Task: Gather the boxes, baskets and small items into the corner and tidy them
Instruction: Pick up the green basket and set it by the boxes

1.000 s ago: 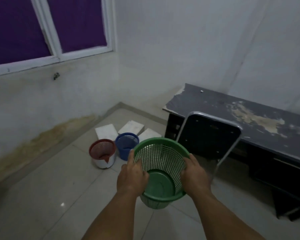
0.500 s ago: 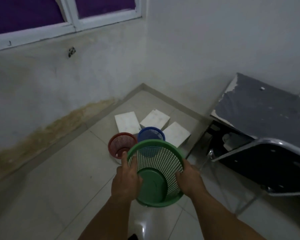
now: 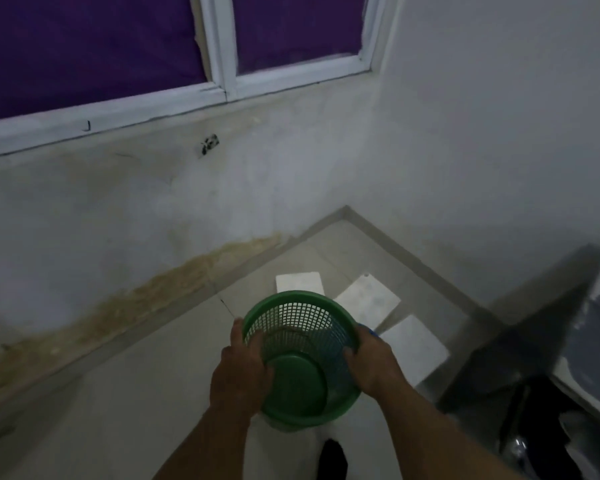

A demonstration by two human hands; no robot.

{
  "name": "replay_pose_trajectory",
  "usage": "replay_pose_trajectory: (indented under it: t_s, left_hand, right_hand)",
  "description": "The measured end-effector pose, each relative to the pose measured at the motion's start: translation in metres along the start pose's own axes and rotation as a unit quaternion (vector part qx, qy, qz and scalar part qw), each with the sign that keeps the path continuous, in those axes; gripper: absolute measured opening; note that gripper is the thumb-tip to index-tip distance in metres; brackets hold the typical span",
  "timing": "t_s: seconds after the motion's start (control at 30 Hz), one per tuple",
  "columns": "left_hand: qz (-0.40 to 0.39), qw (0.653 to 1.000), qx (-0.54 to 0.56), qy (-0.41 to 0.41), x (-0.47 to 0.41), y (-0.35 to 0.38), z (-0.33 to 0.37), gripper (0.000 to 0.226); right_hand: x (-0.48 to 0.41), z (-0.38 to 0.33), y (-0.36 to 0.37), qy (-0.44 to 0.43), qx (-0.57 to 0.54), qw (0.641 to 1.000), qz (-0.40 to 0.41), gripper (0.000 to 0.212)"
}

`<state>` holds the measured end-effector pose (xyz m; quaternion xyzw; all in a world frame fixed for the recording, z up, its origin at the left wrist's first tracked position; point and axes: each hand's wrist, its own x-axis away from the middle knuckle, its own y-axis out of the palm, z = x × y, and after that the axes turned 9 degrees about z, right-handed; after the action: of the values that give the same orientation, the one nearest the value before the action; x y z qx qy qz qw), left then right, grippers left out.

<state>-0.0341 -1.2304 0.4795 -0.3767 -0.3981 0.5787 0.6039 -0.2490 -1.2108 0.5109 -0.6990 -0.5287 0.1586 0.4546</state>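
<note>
A green mesh basket (image 3: 300, 351) is held in front of me, its mouth tilted away toward the corner. My left hand (image 3: 239, 375) grips its left side and my right hand (image 3: 371, 363) grips its right side. A sliver of the blue basket (image 3: 370, 330) shows past my right hand. The red basket is hidden behind the green one. Three white flat boxes lie on the floor by the corner: one (image 3: 300, 282) behind the basket rim, one (image 3: 369, 301) to its right, one (image 3: 414, 348) nearer me.
The room corner (image 3: 347, 209) lies ahead, with a stained wall and a purple-covered window (image 3: 118, 46) on the left. A dark worn desk (image 3: 568, 323) stands at the right edge. Tiled floor (image 3: 136, 393) spreads to the left.
I have moved closer to the corner and the view has swung left. The green basket now covers the red and blue baskets. The chair has left the view.
</note>
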Motion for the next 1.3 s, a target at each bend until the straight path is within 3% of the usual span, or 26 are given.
replay_pose_trajectory:
  t_s: [0.2, 0.3, 0.6, 0.73, 1.0, 1.3]
  left_hand:
    - [0.019, 0.994, 0.059, -0.087, -0.108, 0.004, -0.007, 0.057]
    - [0.026, 0.993, 0.070, -0.089, -0.166, 0.006, -0.026, 0.057]
    - [-0.036, 0.988, 0.106, -0.104, -0.335, 0.050, -0.109, 0.056]
    - [-0.090, 0.981, 0.109, -0.136, -0.384, 0.097, -0.134, 0.060]
    - [-0.130, 0.951, 0.156, -0.231, -0.441, 0.246, -0.149, 0.056]
    - [-0.072, 0.964, 0.190, -0.170, -0.484, 0.335, -0.160, 0.054]
  right_hand:
    - [-0.133, -0.061, 0.019, -0.049, 0.032, 0.997, -0.047, 0.045]
    - [-0.182, -0.093, 0.040, -0.047, 0.043, 0.996, -0.066, 0.051]
    - [-0.301, -0.148, 0.151, 0.045, 0.027, 0.996, -0.073, 0.049]
    - [-0.339, -0.136, 0.199, 0.083, 0.007, 0.993, -0.083, 0.053]
    - [-0.405, -0.048, 0.311, 0.166, -0.064, 0.977, -0.116, 0.056]
    - [-0.462, 0.010, 0.382, 0.209, -0.187, 0.956, -0.084, 0.051]
